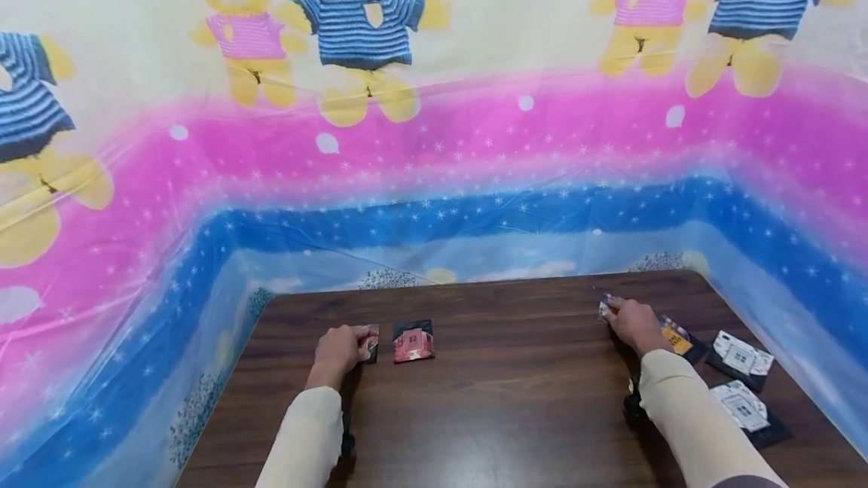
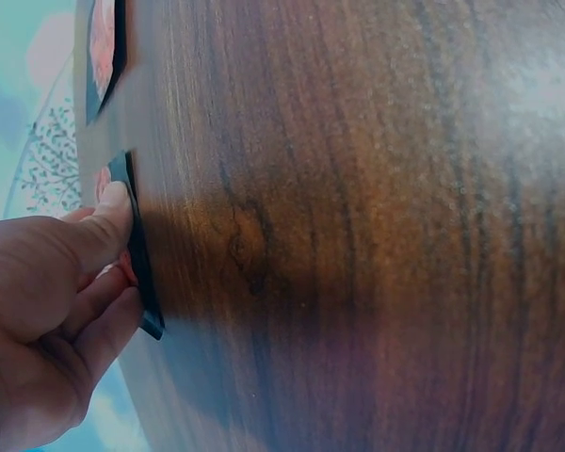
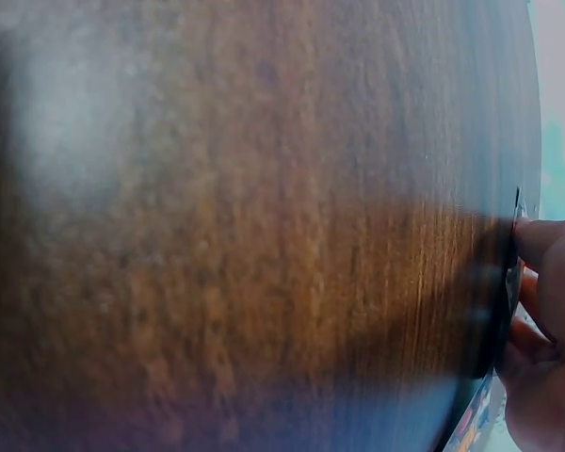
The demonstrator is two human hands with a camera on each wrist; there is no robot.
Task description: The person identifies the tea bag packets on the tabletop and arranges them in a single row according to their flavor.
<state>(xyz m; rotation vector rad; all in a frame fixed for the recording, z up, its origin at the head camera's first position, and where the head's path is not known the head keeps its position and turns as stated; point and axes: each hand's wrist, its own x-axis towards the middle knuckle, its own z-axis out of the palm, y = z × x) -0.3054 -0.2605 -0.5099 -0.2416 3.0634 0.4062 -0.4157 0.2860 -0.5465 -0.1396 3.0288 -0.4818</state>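
Note:
In the head view my left hand (image 1: 337,356) is at the left of the table, gripping a small flat red-and-black packet (image 1: 370,343). The left wrist view shows the thumb and fingers (image 2: 113,212) on this packet, its black edge (image 2: 143,259) close over the wood. Just to its right lies a second red-and-black packet (image 1: 413,341). Far over on the right, my right hand (image 1: 635,324) pinches a small patterned packet (image 1: 603,309), mostly covered by the fingers. A packet with an orange label (image 1: 676,339) lies beside that hand, partly hidden behind it.
Two white-and-black packets (image 1: 741,358) (image 1: 742,407) lie near the right edge of the brown wooden table (image 1: 488,398). Behind and around the table hangs a printed cloth (image 1: 475,134) with teddy bears.

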